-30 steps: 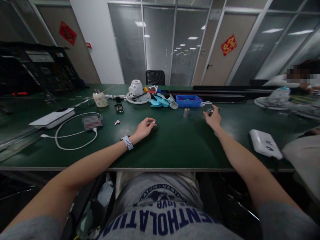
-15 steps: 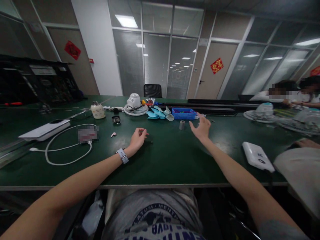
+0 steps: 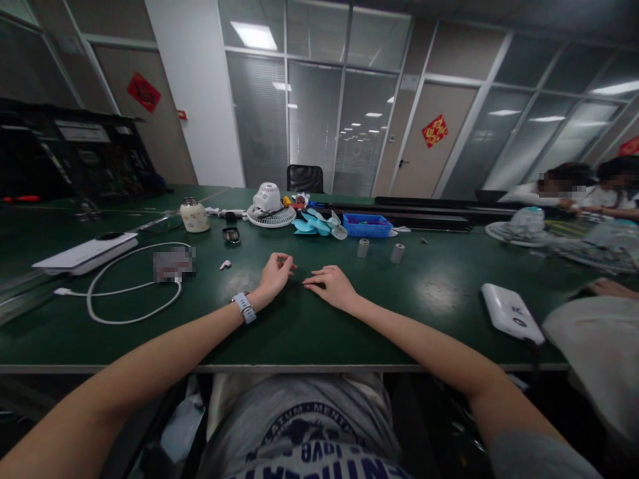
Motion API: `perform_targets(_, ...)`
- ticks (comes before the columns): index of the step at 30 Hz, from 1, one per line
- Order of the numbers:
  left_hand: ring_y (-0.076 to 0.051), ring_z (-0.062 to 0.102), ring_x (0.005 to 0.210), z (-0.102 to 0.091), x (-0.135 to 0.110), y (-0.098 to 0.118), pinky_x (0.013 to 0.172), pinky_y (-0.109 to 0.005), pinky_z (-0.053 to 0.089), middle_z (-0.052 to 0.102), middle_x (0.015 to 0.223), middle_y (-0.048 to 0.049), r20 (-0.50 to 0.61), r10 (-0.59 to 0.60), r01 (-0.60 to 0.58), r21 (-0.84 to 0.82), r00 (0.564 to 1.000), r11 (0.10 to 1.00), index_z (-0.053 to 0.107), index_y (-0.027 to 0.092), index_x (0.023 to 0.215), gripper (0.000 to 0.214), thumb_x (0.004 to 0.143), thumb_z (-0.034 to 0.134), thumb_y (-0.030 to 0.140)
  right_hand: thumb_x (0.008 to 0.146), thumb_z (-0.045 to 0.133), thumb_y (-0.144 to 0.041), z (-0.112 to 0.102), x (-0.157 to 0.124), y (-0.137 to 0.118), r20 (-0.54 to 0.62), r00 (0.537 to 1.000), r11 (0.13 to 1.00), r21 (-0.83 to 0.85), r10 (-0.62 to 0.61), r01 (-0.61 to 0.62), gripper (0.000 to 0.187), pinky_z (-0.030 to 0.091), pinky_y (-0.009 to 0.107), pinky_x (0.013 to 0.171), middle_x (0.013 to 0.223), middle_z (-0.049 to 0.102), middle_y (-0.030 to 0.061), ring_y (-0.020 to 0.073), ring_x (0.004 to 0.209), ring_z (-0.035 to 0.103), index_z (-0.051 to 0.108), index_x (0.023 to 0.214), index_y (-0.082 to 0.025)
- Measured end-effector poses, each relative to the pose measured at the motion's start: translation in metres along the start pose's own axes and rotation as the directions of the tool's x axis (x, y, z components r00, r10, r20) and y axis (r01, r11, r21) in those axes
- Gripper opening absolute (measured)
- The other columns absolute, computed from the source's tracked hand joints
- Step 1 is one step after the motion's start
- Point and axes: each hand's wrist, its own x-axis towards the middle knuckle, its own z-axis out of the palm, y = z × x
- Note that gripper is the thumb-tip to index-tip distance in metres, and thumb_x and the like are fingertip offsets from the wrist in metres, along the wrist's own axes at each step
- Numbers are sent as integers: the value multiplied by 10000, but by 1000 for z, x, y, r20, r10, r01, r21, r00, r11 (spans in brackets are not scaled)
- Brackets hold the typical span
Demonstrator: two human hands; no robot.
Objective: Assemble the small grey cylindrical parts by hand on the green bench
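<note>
My left hand (image 3: 277, 275) rests over the green table (image 3: 279, 339) with its fingers curled and the thumb close to the index finger. What it holds, if anything, cannot be made out. Just to its right, my right hand (image 3: 335, 287) reaches inward, thumb and fingertips close together low at the tabletop. Anything between those tips is hidden. Beyond the right hand stand two small grey cylinders, a left one (image 3: 363, 248) and a right one (image 3: 397, 253), upright and apart from each other. A pink earbud (image 3: 225, 265) lies left of my left hand.
Along the back are a white fan part (image 3: 267, 198), light-blue fan blades (image 3: 314, 224) and a blue tray (image 3: 368, 226). A cup-like bottle (image 3: 194, 216) and a white cable (image 3: 90, 293) are left. A white power bank (image 3: 512, 313) lies right, near another person's sleeve (image 3: 594, 346).
My right hand has moved left and nearer, from beside the cylinders to close by my left hand. The right cylinder now shows where that hand was. My left hand stays put.
</note>
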Motion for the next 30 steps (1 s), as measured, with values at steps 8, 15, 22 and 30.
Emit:
perform_targets(8, -141, 619, 666, -2, -1, 2, 651, -271, 486, 680, 828, -45, 24, -18, 17, 20, 1000, 1000, 505, 184, 959, 231, 834, 547, 375, 904, 514, -318, -58, -15, 67, -357, 900, 964, -4, 248, -268, 259, 482, 337, 859, 1041, 730, 2, 196, 918, 673, 723, 1054, -279)
perform_targets(15, -138, 619, 664, -1, 3, -6, 634, -257, 470, 682, 828, -45, 57, -12, 10, 28, 998, 1000, 514, 184, 970, 257, 834, 552, 399, 863, 504, -203, -107, -56, 177, -575, 654, 734, -131, 492, -667, 329, 473, 366, 867, 1047, 724, 81, 243, 957, 658, 690, 1133, -206)
perform_targets(22, -133, 619, 640, 0, 5, -9, 616, -251, 469, 685, 803, -35, 63, 9, -12, 40, 998, 999, 516, 183, 972, 223, 845, 550, 363, 860, 476, -199, -102, -56, 188, -572, 619, 677, -144, 538, -722, 360, 461, 362, 862, 1073, 714, 99, 253, 952, 645, 683, 1154, -200)
perform_targets(30, -134, 619, 639, 0, 3, -6, 610, -249, 457, 687, 788, -28, 75, -10, 7, 45, 997, 999, 518, 188, 958, 201, 847, 555, 352, 853, 503, -246, -101, -55, 193, -563, 602, 644, -154, 566, -749, 340, 462, 382, 842, 1033, 721, 128, 277, 917, 649, 719, 1110, -194)
